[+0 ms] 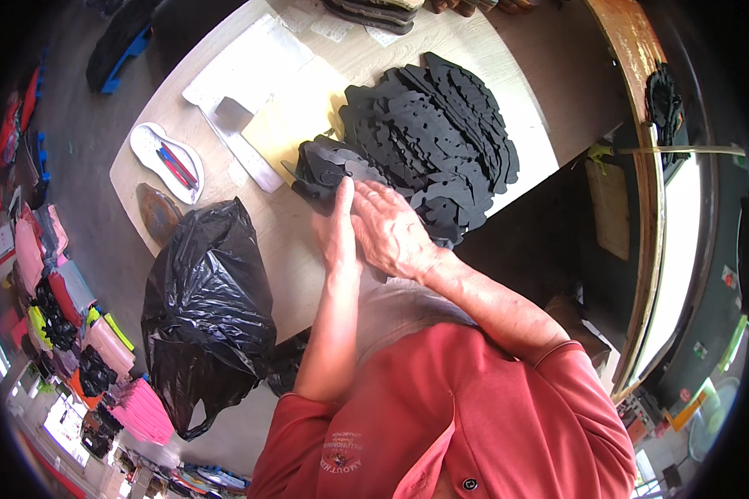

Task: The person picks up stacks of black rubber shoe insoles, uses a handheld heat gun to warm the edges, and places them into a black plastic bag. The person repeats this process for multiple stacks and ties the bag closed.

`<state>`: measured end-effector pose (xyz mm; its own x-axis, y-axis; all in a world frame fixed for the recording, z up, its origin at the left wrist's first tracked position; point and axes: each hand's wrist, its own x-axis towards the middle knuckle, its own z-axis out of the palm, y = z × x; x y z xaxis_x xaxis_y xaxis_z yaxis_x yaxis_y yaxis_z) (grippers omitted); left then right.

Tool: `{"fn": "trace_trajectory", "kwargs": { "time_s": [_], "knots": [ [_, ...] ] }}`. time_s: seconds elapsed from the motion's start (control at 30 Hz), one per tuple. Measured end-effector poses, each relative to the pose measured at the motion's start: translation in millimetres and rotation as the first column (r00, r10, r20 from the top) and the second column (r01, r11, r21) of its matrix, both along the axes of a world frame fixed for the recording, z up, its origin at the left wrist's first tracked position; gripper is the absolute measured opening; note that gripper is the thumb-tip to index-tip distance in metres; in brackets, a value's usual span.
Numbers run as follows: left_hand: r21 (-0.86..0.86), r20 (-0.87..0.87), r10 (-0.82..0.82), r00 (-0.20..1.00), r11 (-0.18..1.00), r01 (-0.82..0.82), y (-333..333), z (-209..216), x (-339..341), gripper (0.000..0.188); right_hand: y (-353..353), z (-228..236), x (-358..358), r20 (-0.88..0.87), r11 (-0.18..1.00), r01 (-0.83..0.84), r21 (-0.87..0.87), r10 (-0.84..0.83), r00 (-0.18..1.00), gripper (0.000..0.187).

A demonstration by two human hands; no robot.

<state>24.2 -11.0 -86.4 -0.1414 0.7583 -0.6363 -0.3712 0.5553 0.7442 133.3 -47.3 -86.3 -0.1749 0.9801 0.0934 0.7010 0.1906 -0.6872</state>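
Big pile of black cutouts (pixel 433 137) on a pale table (pixel 295 258)
Black plastic bag (pixel 208 291) at left, then left hand (pixel 338 229) and right hand (pixel 391 229) side by side at the pile's near-left edge; honestly can't tell if either's actually gripping any.

Black pieces (pixel 329 160), 11 o'clock: partly covered by left hand (pixel 339 226) and right hand (pixel 391 231). Black bag (pixel 212 291), 8 o'clock: contents concealed. Dark stack (pixel 376 15), 12 o'clock: cropped above.
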Motion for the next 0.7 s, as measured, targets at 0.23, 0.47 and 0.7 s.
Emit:
{"fn": "trace_trajectory", "kwargs": {
  "time_s": [0.23,0.47,0.7],
  "knots": [
    [-0.139,0.113,-0.015,0.993,0.990,0.030,4.8,-21.4,-26.1,0.039,5.2,6.5,-3.8,0.022,0.973,-0.229,0.042,0.228,0.973,0.039],
    [-0.010,0.097,0.010,0.995,1.000,-0.010,-10.3,-40.4,-40.5,0.048,44.2,17.0,37.3,-0.171,0.978,0.148,-0.145,-0.172,0.970,0.051],
    [-0.017,0.275,-0.001,0.961,1.000,0.006,-32.8,-34.7,-72.5,0.042,18.3,-1.0,16.9,-0.262,0.935,-0.023,-0.353,-0.075,0.962,0.070]
  ]
}}
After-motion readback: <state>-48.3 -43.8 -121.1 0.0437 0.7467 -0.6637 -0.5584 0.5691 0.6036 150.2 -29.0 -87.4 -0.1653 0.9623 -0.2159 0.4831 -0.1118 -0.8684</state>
